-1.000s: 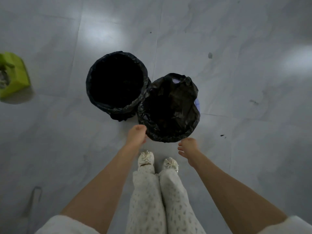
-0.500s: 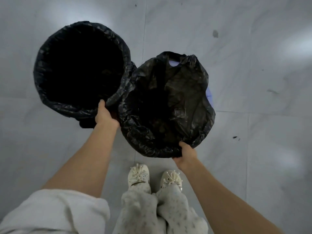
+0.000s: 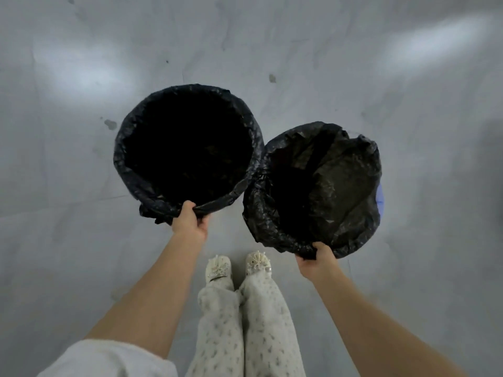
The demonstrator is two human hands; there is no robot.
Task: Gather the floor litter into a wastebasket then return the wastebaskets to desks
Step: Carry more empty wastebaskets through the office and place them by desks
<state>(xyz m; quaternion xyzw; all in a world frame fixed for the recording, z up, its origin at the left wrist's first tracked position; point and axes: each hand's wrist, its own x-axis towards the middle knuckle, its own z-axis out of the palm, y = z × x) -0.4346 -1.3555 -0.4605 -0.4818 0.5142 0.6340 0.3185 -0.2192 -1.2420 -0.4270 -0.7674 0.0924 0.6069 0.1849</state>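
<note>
Two wastebaskets lined with black plastic bags hang above the grey floor in front of me. The left wastebasket [image 3: 187, 148] is round, and its inside is too dark to see into. My left hand [image 3: 190, 221] grips its near rim. The right wastebasket [image 3: 321, 191] has a crumpled liner, with a strip of its blue wall [image 3: 380, 198] showing at the right. My right hand [image 3: 317, 261] grips its near rim. The two baskets touch side by side.
Pale grey tiled floor [image 3: 81, 240] with small dark stains [image 3: 110, 124] and specks lies all around. My feet in white shoes [image 3: 236, 265] stand just below the baskets.
Both hands went from reaching toward the baskets to gripping their rims. The baskets have risen off the floor and spread slightly apart. The green object at the left is out of view.
</note>
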